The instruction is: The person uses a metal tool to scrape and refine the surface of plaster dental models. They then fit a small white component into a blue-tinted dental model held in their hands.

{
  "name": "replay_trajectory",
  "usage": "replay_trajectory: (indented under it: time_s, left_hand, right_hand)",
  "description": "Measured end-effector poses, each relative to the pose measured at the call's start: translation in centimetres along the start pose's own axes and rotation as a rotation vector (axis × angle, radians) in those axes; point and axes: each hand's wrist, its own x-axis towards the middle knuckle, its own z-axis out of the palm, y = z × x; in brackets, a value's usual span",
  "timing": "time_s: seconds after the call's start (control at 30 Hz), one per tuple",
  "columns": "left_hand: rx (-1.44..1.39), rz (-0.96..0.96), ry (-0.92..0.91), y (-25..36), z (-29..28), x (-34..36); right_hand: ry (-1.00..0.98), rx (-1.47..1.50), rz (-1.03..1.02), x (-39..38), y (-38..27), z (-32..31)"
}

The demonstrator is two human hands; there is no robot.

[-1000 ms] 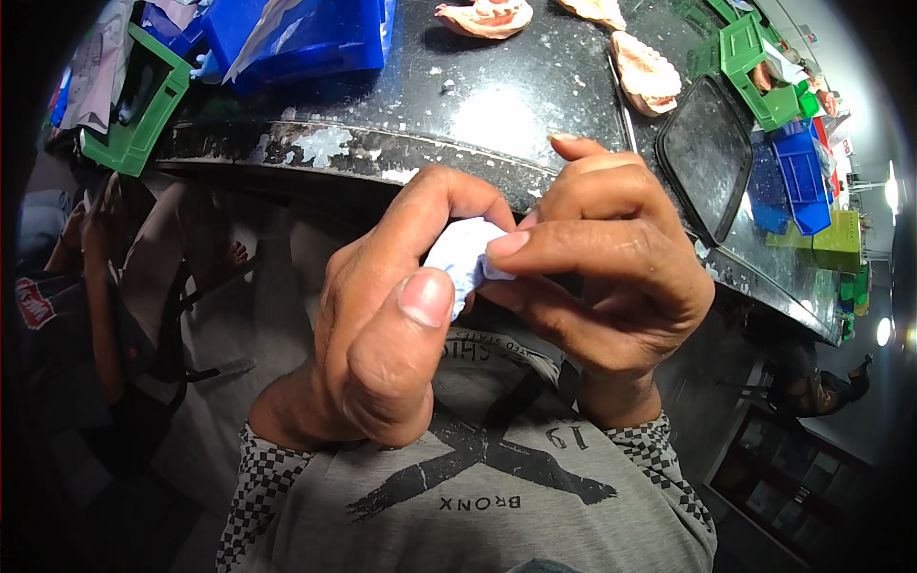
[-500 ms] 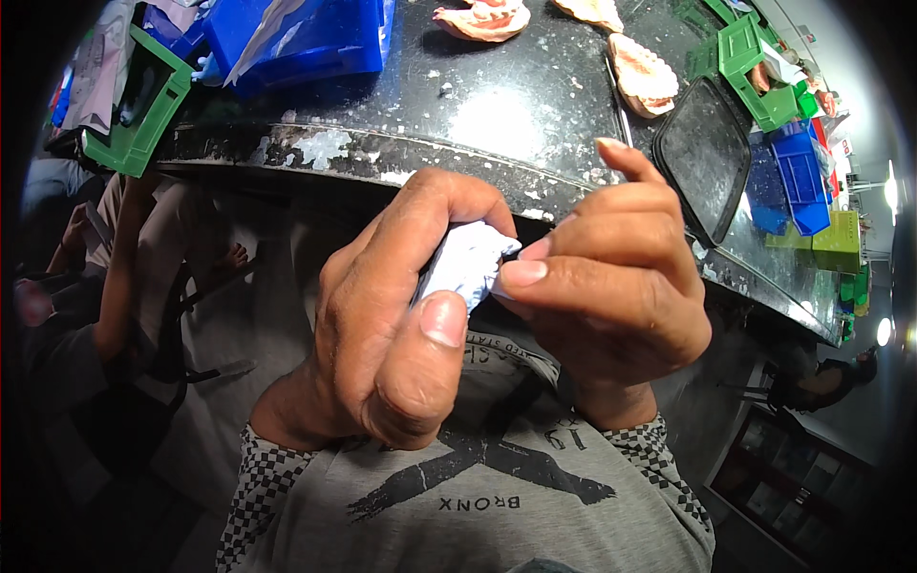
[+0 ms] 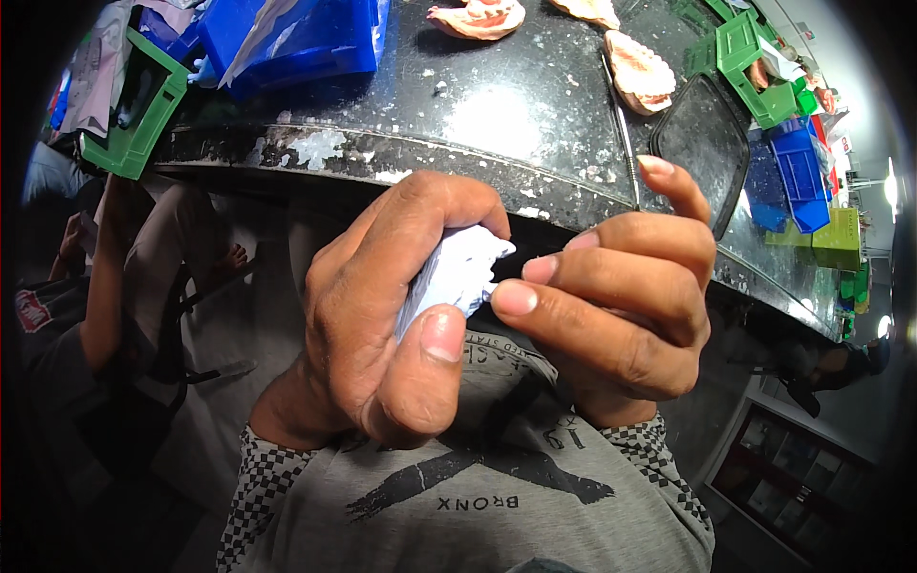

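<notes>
A pale bluish-white dental cast (image 3: 457,272) with a jagged, toothed edge sits in my left hand (image 3: 368,315). That hand is wrapped round it, fingers over the far side and thumb along the near side, so much of the cast is hidden. My right hand (image 3: 621,296) is at the cast's toothed edge. Its index fingertip meets a small bit sticking out there; the thumb is hidden beneath, the other fingers are curled and the little finger is raised. Both hands are just in front of the black table's edge.
On the worn black table (image 3: 382,124) lie pink dental casts (image 3: 642,72), a thin metal hand tool (image 3: 623,134) and a dark flat tray (image 3: 697,153). Blue (image 3: 296,48) and green bins (image 3: 143,105) stand left, more bins (image 3: 800,177) right. A seated person (image 3: 105,286) is at left.
My right hand has drawn slightly right and down, its fingers spreading a little from the cast's edge. The metal tool shows more fully. My left hand keeps its hold, shifted slightly left.
</notes>
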Motion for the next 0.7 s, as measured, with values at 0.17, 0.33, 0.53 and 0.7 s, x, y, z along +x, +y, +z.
replay_trajectory:
  time_s: [0.17, 0.33, 0.53, 0.7]
  left_hand:
    - [-0.003, -0.011, -0.029, 0.2, 0.0, 0.1]
    - [-0.034, -0.036, -0.023, 0.5, 0.1, 0.1]
    - [-0.027, -0.034, -0.041, 0.5, -0.2, 0.1]
    - [-0.055, -0.076, -0.072, 0.7, -0.3, 0.1]
  right_hand:
    - [0.015, 0.025, 0.027, 0.0, 0.0, 0.2]
    - [0.027, 0.139, 0.049, 0.0, 0.7, 0.6]
    - [0.031, 0.18, 0.088, 0.2, 0.6, 0.5]
    - [-0.019, 0.083, -0.021, 0.2, 0.7, -0.1]
